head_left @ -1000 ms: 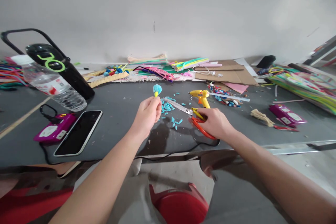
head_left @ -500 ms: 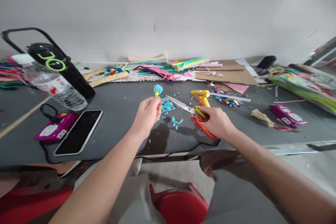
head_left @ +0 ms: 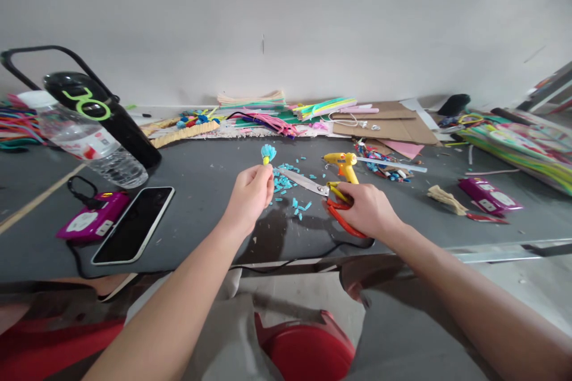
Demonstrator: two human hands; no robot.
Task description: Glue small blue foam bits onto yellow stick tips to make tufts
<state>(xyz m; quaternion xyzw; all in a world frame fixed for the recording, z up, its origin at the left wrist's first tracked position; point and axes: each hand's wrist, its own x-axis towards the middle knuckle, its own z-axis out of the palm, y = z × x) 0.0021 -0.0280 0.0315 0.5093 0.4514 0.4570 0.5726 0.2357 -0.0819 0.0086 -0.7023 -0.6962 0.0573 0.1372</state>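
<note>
Between thumb and fingers, my left hand (head_left: 251, 195) pinches a small blue pipe-cleaner flower (head_left: 268, 152) by its yellow base, blue tuft upward. My right hand (head_left: 369, 208) is closed round the red and yellow handles of a pair of scissors (head_left: 308, 183). The blades point left, their tips close to my left fingers and just below the tuft; whether they touch it I cannot tell. Under the blades, blue clippings (head_left: 286, 181) lie scattered over the dark grey table (head_left: 192, 208). A yellow glue gun (head_left: 342, 164) rests just beyond my right hand.
At left are a black flask (head_left: 107, 113), a water bottle (head_left: 98, 146), a purple power socket (head_left: 93, 217) and a phone (head_left: 134, 226). Pipe cleaners (head_left: 322, 109) and cardboard (head_left: 384, 122) line the back. A second purple socket (head_left: 489, 196) sits at right. A cable runs along the front edge.
The scissors have shifted slightly left and down, bringing the blade tips nearer my left fingers. My left hand stays almost in place with the flower.
</note>
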